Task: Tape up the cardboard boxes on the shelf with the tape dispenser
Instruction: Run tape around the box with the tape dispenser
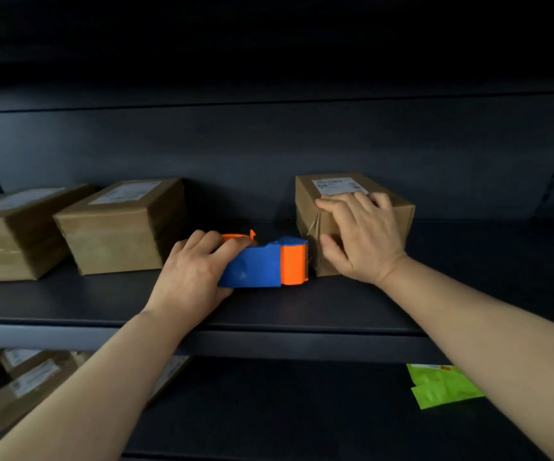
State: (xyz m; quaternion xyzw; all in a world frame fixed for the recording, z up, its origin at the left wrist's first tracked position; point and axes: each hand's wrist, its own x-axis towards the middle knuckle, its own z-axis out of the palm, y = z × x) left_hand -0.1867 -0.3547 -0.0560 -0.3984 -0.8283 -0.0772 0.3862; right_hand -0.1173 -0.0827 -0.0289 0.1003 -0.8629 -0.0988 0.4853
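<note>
Left hand [199,271]: fingers [232,246] curled round the handle end of the tape dispenser [259,264]. Right hand [362,237]: fingers spread flat, pressing the cardboard box [398,224]. Dispenser: on the shelf [302,306], long axis left-to-right, orange mouth just beside the box, rightward of your left hand.

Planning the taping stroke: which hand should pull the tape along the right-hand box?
Left. The left hand grips the blue and orange plastic tape dispenser, its front at the brown cardboard box; the right hand presses that box steady.
</note>
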